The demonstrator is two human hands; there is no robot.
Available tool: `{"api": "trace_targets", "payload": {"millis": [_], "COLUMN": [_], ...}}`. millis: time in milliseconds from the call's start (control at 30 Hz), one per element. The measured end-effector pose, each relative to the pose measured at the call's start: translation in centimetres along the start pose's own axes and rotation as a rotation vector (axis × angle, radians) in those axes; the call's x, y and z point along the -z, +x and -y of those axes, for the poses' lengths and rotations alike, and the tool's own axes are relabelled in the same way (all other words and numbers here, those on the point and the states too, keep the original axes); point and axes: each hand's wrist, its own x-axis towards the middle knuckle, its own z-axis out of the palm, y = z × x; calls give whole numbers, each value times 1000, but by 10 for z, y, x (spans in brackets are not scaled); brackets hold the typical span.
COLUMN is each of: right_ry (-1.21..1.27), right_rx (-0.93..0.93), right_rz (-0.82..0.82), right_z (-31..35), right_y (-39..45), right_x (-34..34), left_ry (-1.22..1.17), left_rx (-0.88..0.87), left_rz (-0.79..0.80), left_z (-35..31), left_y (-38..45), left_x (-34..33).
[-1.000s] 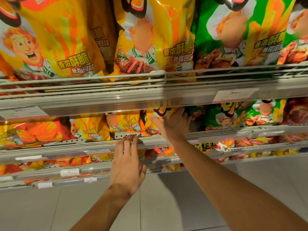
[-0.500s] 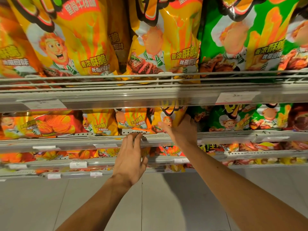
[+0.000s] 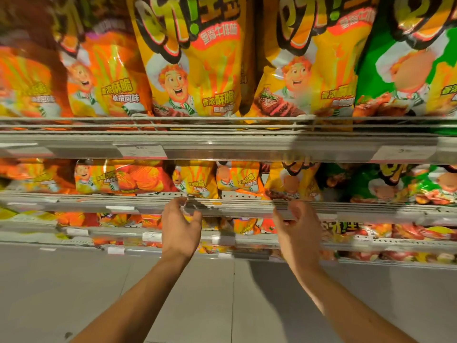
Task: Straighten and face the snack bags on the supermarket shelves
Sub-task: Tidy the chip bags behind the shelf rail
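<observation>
Both hands are free. The left hand (image 3: 179,227) and the right hand (image 3: 298,229) each have a loosely curled, empty grip, in front of the wire rail (image 3: 235,206) of the middle shelf. The snack bags (image 3: 237,180) stand upright just behind and above that rail. The yellow steak bag (image 3: 291,181) is nearer to the right hand, I think.

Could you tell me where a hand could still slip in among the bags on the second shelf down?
One dark gap shows between the yellow steak bag and the green bags, above the right hand. Left of it, above the left hand, the orange and yellow bags stand edge to edge. The top shelf is packed.
</observation>
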Motion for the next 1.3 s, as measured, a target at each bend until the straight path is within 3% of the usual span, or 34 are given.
{"api": "trace_targets", "payload": {"millis": [200, 367, 600, 800, 1000, 1300], "right_ry": [155, 87, -23, -35, -40, -47], "right_rx": [13, 125, -27, -116, -159, -132], "right_rz": [39, -7, 69, 89, 20, -35], "right_z": [33, 61, 70, 63, 70, 80], "right_y": [-11, 12, 62, 77, 74, 63], "right_x": [-49, -84, -120, -126, -125, -125], "left_ry": [-92, -143, -330, -92, -245, -180], "left_rx": [-123, -284, -351, -241, -206, -204], "left_rz": [-12, 84, 262, 256, 368, 449], "left_z": [17, 12, 14, 22, 20, 23], "left_y": [49, 91, 126, 135, 141, 149], "left_x": [19, 15, 8, 11, 10, 21]}}
